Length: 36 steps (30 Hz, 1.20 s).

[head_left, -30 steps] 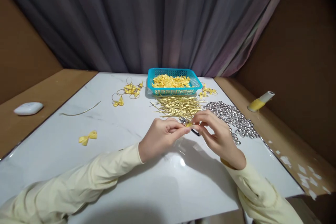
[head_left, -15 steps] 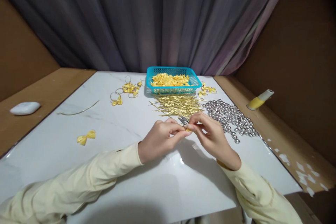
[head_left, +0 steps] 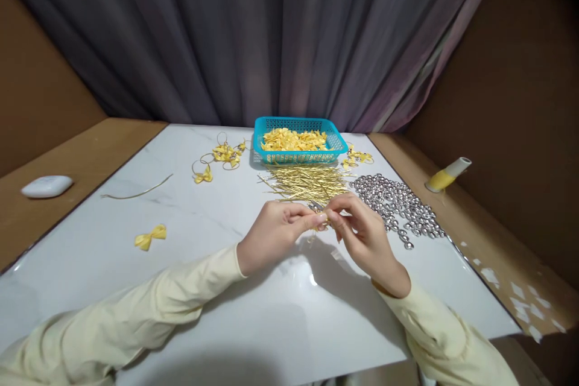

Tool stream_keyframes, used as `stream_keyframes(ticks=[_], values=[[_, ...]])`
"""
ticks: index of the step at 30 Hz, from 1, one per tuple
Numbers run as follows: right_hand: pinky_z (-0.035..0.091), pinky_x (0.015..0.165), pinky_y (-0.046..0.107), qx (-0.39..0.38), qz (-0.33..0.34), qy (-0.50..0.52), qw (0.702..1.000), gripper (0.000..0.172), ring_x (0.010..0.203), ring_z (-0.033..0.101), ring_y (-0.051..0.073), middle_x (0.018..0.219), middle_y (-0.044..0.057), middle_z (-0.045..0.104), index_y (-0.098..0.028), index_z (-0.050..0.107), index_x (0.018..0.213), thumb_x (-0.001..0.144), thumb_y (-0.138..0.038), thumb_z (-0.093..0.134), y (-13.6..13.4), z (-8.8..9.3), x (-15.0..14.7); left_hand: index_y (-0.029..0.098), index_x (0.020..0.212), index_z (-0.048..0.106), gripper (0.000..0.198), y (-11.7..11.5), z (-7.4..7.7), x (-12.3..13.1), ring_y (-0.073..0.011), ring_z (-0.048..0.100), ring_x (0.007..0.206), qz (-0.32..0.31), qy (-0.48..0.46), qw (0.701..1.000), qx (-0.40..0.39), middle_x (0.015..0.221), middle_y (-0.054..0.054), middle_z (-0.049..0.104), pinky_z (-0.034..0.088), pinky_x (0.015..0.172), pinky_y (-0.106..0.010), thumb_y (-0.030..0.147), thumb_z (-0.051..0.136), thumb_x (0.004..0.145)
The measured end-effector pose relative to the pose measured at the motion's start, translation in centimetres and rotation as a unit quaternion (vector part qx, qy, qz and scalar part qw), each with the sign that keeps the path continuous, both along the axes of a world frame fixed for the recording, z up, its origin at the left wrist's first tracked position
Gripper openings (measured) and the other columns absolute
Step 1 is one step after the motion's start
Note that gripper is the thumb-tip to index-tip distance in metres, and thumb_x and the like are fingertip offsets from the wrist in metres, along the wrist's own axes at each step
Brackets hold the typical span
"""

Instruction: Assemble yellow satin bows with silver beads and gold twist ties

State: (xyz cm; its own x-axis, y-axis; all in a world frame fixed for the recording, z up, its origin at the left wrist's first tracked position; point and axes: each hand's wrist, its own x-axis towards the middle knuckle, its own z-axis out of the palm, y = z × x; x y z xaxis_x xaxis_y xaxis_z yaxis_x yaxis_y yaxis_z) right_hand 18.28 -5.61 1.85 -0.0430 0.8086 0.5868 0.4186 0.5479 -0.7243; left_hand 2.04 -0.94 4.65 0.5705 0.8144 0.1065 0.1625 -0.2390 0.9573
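Left hand (head_left: 275,232) and right hand (head_left: 362,236) pinch one tiny piece (head_left: 325,221) above bare tabletop (head_left: 253,313).

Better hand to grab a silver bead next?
Right, probably: both hands pinch the small piece, but the right hand lies beside the silver beads; the left hand is farther.
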Motion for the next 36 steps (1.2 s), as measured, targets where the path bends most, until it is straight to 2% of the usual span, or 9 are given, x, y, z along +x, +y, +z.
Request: stream_keyframes(ticks=[3, 6, 7, 9, 12, 16, 22, 36], values=[[0.045, 0.053, 0.025, 0.006, -0.024, 0.020, 0.999, 0.010, 0.070, 0.052, 0.013, 0.088, 0.007, 0.052, -0.019, 0.051, 0.095, 0.089, -0.020, 0.044, -0.3, 0.3, 0.2, 0.014, 0.070, 0.071, 0.023, 0.5, 0.2, -0.1, -0.0168, 0.067, 0.069, 0.012, -0.008, 1.000, -0.010, 0.073, -0.006, 0.072, 0.052, 0.065, -0.025, 0.032, 0.059, 0.078], [0.041, 0.051, 0.024, 0.051, -0.030, -0.042, 0.997, 0.004, 0.059, 0.047, 0.011, 0.073, 0.003, 0.051, -0.019, 0.051, 0.083, 0.086, -0.017, 0.048, -0.6, 0.2, 0.2, 0.014, 0.070, 0.071, 0.025, 0.7, 0.2, -0.2, -0.0175, 0.067, 0.070, 0.022, -0.006, 1.000, -0.004, 0.074, -0.006, 0.072, 0.052, 0.067, -0.026, 0.033, 0.058, 0.079], [0.039, 0.049, 0.023, 0.060, -0.022, -0.076, 0.995, 0.007, 0.055, 0.044, 0.011, 0.067, 0.001, 0.050, -0.018, 0.050, 0.078, 0.085, -0.017, 0.050, -0.7, 0.0, 0.0, 0.015, 0.071, 0.072, 0.025, 0.7, 0.2, -0.2, -0.0174, 0.067, 0.070, 0.027, -0.006, 1.000, -0.005, 0.074, -0.006, 0.072, 0.052, 0.066, -0.026, 0.034, 0.058, 0.079], [0.035, 0.047, 0.023, 0.052, 0.000, -0.134, 0.990, 0.012, 0.048, 0.040, 0.009, 0.058, -0.002, 0.047, -0.018, 0.050, 0.073, 0.085, -0.019, 0.053, -0.7, -0.4, -0.3, 0.014, 0.073, 0.072, 0.024, 0.6, 0.3, -0.3, -0.0172, 0.066, 0.069, 0.043, -0.006, 0.999, -0.010, 0.074, -0.006, 0.072, 0.051, 0.064, -0.026, 0.034, 0.059, 0.078], [0.032, 0.045, 0.022, 0.010, 0.030, -0.170, 0.985, 0.012, 0.046, 0.040, 0.008, 0.059, -0.002, 0.050, -0.017, 0.051, 0.075, 0.086, -0.020, 0.049, -0.6, -1.1, -0.7, 0.014, 0.073, 0.072, 0.023, 0.2, 0.4, -0.2, -0.0163, 0.066, 0.067, 0.061, -0.005, 0.998, -0.012, 0.074, -0.006, 0.072, 0.050, 0.060, -0.023, 0.034, 0.060, 0.077], [0.034, 0.047, 0.021, 0.004, 0.048, -0.166, 0.985, 0.011, 0.050, 0.045, 0.009, 0.066, 0.001, 0.056, -0.017, 0.054, 0.083, 0.088, -0.017, 0.044, -0.4, -1.3, -0.7, 0.014, 0.071, 0.071, 0.022, -0.1, 0.5, -0.2, -0.0149, 0.065, 0.063, 0.067, -0.002, 0.998, 0.008, 0.069, -0.004, 0.072, 0.049, 0.056, -0.021, 0.032, 0.060, 0.077], [0.038, 0.051, 0.021, 0.011, 0.081, -0.179, 0.980, 0.007, 0.054, 0.051, 0.010, 0.070, 0.002, 0.060, -0.017, 0.054, 0.089, 0.088, -0.019, 0.047, -0.1, -1.2, -0.3, 0.014, 0.070, 0.070, 0.021, -0.4, 0.3, -0.1, -0.0138, 0.064, 0.063, 0.082, -0.009, 0.997, 0.012, 0.068, -0.003, 0.071, 0.048, 0.054, -0.019, 0.031, 0.061, 0.076], [0.038, 0.051, 0.020, 0.049, 0.075, -0.182, 0.979, 0.016, 0.055, 0.051, 0.010, 0.068, 0.002, 0.058, -0.017, 0.053, 0.092, 0.088, -0.009, 0.039, 0.1, -1.5, -0.3, 0.015, 0.068, 0.069, 0.016, -0.7, -0.3, 0.1, -0.0125, 0.062, 0.061, 0.091, -0.005, 0.993, 0.069, 0.067, -0.001, 0.069, 0.047, 0.055, -0.018, 0.026, 0.061, 0.076]])
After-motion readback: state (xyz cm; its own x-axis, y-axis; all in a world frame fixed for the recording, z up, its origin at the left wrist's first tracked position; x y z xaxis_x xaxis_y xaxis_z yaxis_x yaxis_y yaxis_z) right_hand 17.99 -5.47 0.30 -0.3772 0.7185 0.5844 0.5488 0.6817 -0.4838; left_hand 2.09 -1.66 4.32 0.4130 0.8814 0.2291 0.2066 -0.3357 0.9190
